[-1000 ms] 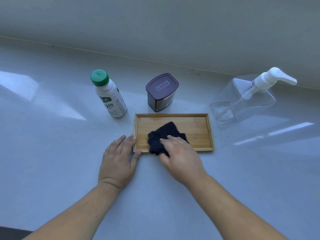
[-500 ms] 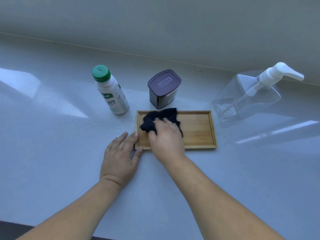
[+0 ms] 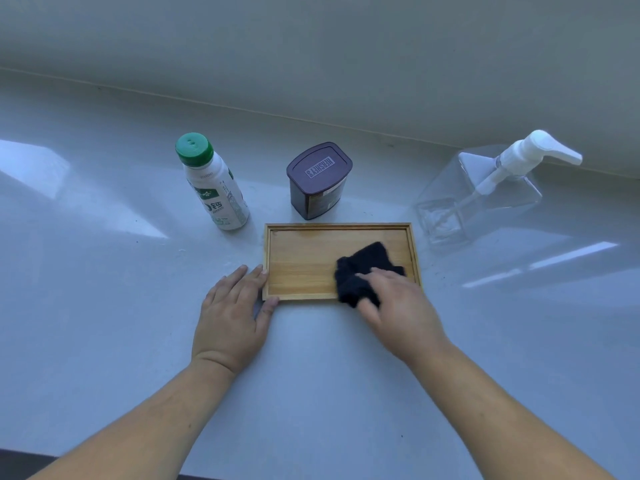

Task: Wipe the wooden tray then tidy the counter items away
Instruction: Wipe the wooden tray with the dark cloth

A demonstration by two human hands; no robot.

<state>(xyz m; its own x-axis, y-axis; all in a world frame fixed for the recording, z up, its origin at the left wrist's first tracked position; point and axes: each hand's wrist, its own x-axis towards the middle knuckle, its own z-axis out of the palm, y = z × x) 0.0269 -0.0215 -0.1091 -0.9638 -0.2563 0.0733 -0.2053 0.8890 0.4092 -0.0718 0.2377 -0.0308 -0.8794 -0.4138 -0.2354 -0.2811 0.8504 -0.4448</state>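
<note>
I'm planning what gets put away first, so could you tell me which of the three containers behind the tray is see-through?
The pump dispenser bottle, at the far right: its body is clear, while the green-capped bottle is white and the brown tub is opaque.

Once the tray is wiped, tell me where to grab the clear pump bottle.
Take the clear pump bottle around its square body, coming from its near left side with the right hand. The white pump head juts right on a thin neck, probably a poor grip, and the flat walls suit a wrap.

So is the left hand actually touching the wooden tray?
Touching. The head view shows the left hand flat on the counter, its fingertips pressed against the wooden tray at its left edge.
</note>
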